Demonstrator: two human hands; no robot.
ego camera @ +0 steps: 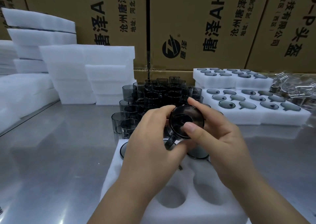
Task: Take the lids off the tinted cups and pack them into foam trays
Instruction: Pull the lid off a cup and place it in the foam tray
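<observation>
I hold a dark tinted cup [187, 119] tipped towards me above a white foam tray [130, 200]. My left hand [152, 145] grips the cup's body and handle from the left. My right hand [217, 138] holds its round top, with the thumb pressed on the lid face and the index finger over the rim. The tray has round pockets; two cups sit in its far pockets, partly hidden by my hands. Behind my hands stands a stacked pile of tinted cups [159, 95].
Filled foam trays [253, 111] of cups lie at the right, with another pair behind them. Beyond them is a heap of clear lids [294, 87]. Stacks of blank foam [89, 73] stand at the left. Cardboard boxes [205, 27] wall off the back of the steel table [51, 155].
</observation>
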